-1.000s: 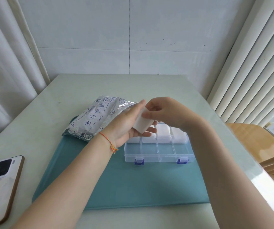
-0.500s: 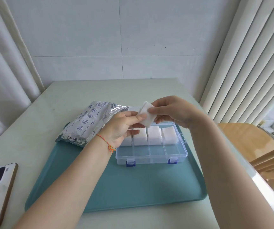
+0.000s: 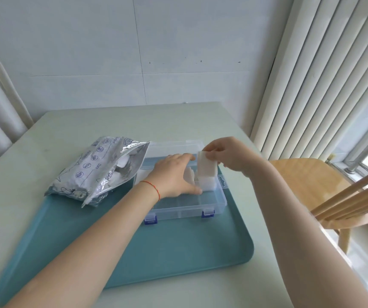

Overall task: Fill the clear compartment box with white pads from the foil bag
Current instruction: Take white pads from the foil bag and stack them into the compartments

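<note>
The right hand point(image 3: 229, 155), just right of the frame's centre, pinches the top edge of a white rectangular pad point(image 3: 207, 163) between thumb and fingertips, holding it upright over the far right compartment of the clear plastic compartment box point(image 3: 200, 204), where more white pads point(image 3: 209, 183) already lie stacked just beneath it. The left hand point(image 3: 174, 176), a thin red string around its wrist, lies over the far row of the box at centre frame, its fingers extended over the pads and its thumb resting on a divider; it grasps nothing that can be seen. The box sits open, its lid back toward the wall, two blue latches on its near side, the near row of compartments bare. It rests on a teal rectangular tray point(image 3: 156, 252) filling the lower middle of the frame. Left of the box, touching it, the crinkled silver foil bag point(image 3: 94, 172) lies open-mouthed toward the box, overlapping the tray's edge, on a pale table point(image 3: 116, 121). A wooden chair point(image 3: 311, 185) stands at right
</note>
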`<action>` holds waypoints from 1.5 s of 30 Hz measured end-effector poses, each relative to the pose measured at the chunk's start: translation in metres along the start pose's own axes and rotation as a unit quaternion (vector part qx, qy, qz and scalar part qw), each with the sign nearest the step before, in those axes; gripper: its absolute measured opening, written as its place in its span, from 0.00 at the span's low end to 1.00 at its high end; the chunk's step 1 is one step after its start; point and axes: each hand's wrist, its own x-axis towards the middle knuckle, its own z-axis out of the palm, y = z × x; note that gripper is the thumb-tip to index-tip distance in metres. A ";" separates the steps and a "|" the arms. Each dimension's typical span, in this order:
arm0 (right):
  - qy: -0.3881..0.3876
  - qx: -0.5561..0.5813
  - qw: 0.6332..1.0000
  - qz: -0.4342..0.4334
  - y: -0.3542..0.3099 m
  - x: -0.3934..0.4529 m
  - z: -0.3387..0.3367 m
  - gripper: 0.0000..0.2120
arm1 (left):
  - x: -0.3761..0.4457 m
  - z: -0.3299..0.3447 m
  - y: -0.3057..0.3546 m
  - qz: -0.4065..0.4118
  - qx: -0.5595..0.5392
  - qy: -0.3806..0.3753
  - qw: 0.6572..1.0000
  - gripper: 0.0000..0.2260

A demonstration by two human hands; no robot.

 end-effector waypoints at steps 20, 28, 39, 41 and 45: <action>-0.026 -0.067 0.997 -0.009 0.006 0.005 0.008 0.03 | -0.007 -0.006 0.006 -0.021 -0.009 0.008 1.000 0.37; -0.002 -0.182 0.981 -0.071 0.004 0.002 0.016 0.04 | -0.006 -0.004 0.004 0.024 0.010 0.008 1.000 0.28; -0.037 -0.359 0.932 -0.013 -0.007 -0.007 0.014 0.12 | 0.000 -0.001 0.000 0.021 0.046 -0.044 0.998 0.19; -0.056 -0.376 0.925 0.006 -0.009 -0.007 0.016 0.14 | 0.001 -0.001 0.002 0.024 0.060 -0.046 0.997 0.19; -0.024 -0.364 0.931 -0.017 -0.020 -0.005 0.012 0.12 | -0.005 -0.011 -0.001 0.035 0.001 -0.044 0.998 0.22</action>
